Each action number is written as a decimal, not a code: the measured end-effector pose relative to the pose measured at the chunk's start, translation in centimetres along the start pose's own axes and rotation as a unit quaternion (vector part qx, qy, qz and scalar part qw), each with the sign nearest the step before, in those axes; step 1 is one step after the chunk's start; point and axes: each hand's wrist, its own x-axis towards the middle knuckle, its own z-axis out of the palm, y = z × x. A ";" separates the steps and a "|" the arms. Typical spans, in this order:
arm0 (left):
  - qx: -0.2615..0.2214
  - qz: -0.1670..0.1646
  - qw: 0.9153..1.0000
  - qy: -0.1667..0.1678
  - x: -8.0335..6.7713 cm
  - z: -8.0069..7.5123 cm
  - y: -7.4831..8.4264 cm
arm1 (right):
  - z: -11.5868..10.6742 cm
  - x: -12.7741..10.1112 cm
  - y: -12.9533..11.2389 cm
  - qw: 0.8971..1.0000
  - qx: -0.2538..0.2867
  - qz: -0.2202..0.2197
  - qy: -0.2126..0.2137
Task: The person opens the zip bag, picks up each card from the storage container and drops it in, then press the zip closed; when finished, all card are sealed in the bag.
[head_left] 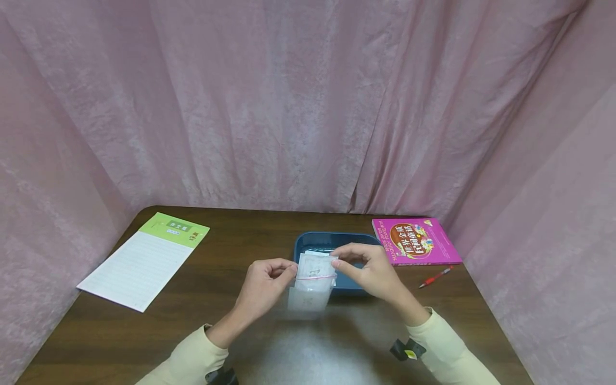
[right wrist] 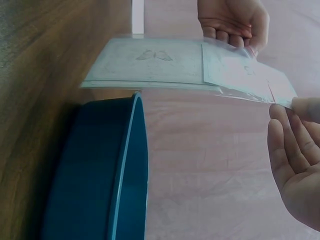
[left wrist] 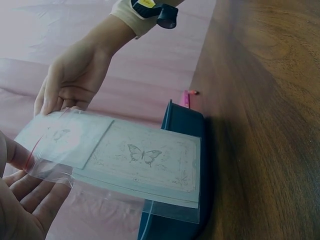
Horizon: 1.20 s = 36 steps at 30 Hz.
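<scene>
A clear zip bag [head_left: 308, 302] with a pinkish-red closure line hangs upright between my two hands, at the near left side of a blue plastic basin. Inside it are pale paper cards; one printed with a butterfly [left wrist: 142, 156] shows through the plastic, and a smaller white card [right wrist: 235, 67] sticks up at the mouth. My left hand [head_left: 262, 283] pinches the bag's left edge by the closure line. With thumb and fingers, my right hand [head_left: 372, 270] pinches the upper right corner, its wrist over the basin.
The blue basin [head_left: 353, 292] stands on the brown wooden table [head_left: 231, 224]. Right of it lie a pink book [head_left: 433, 240] and a red pen [head_left: 435, 277]. A lined writing pad [head_left: 139, 262] with a green header lies at the left. Pink curtains [head_left: 289, 107] surround the table.
</scene>
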 end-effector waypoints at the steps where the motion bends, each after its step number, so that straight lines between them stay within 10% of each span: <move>1: -0.001 0.000 1.000 0.000 0.0 0.0 0.0 | 0.0 0.0 0.0 1.000 -0.001 -0.003 -0.001; 25: -0.035 -0.003 0.999 -0.021 0.1 0.0 -0.3 | 0.0 -0.1 0.6 0.999 -0.022 -0.020 -0.020; 36: -0.034 -0.007 0.999 -0.027 0.0 -0.3 -0.4 | -0.7 2.0 4.9 0.999 -0.027 0.025 -0.004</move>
